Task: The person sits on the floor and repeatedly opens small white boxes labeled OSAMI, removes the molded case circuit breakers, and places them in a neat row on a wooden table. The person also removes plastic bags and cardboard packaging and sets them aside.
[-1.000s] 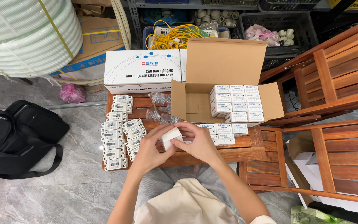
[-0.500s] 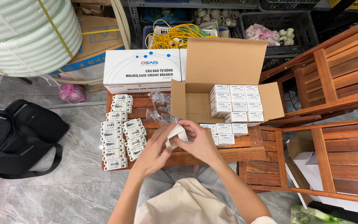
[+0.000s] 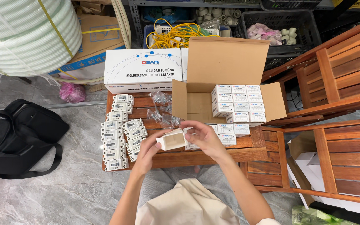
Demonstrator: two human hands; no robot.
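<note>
1. Both hands hold one small white carton [image 3: 172, 140] above the front edge of the low wooden table [image 3: 213, 156]. The left hand [image 3: 150, 149] grips its near end; the right hand [image 3: 203, 136] closes on the far end, fingers at the open flap.
2. Judged done: about a dozen white breaker units [image 3: 121, 134] lie bare in rows on the table's left part.
3. Judged left: many small boxes [image 3: 238, 102] remain stacked in the open cardboard case [image 3: 226, 79] at the table's right rear, with a few just in front of it.
4. Clear plastic bags [image 3: 163, 112] lie mid-table.
5. A black backpack [image 3: 17, 137] sits left of the table; wooden chairs [image 3: 334, 125] stand to its right. Nothing blocks the hands.
</note>
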